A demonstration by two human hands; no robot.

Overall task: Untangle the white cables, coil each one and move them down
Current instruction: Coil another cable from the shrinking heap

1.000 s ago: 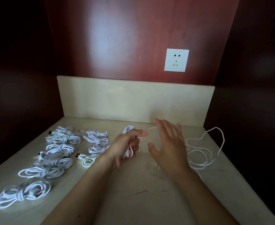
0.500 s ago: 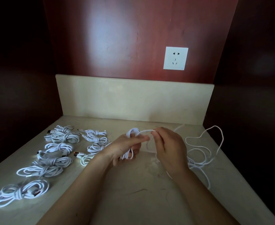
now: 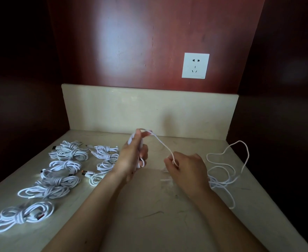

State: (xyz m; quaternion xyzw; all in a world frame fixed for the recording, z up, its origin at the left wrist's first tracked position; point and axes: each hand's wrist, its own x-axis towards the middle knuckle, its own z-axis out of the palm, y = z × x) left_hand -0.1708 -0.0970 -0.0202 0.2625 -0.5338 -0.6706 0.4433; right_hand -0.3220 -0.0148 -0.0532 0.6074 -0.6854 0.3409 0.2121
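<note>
Mid-coil: we've got the snag risk sitting in the slack on the right.

Left hand (image 3: 134, 157) is curled round a part-wound coil (image 3: 132, 140), held up off the counter (image 3: 149, 224). Right hand (image 3: 185, 168) pinches the cable (image 3: 160, 142) between thumb and fingers, and the span between the two hands is drawn straight. The slack (image 3: 227, 171) lies on the counter to the right, its loops crossing each other. If we pull it in fast, we think those crossings cinch into a knot. A hard tug could also drag turns off the left fingers and loosen the coil. The slack runs near the counter's right edge, so a stray loop may slide off. The finished bundles (image 3: 66, 153) sit just beside the left forearm, and a wide winding sweep could knock them.
</note>
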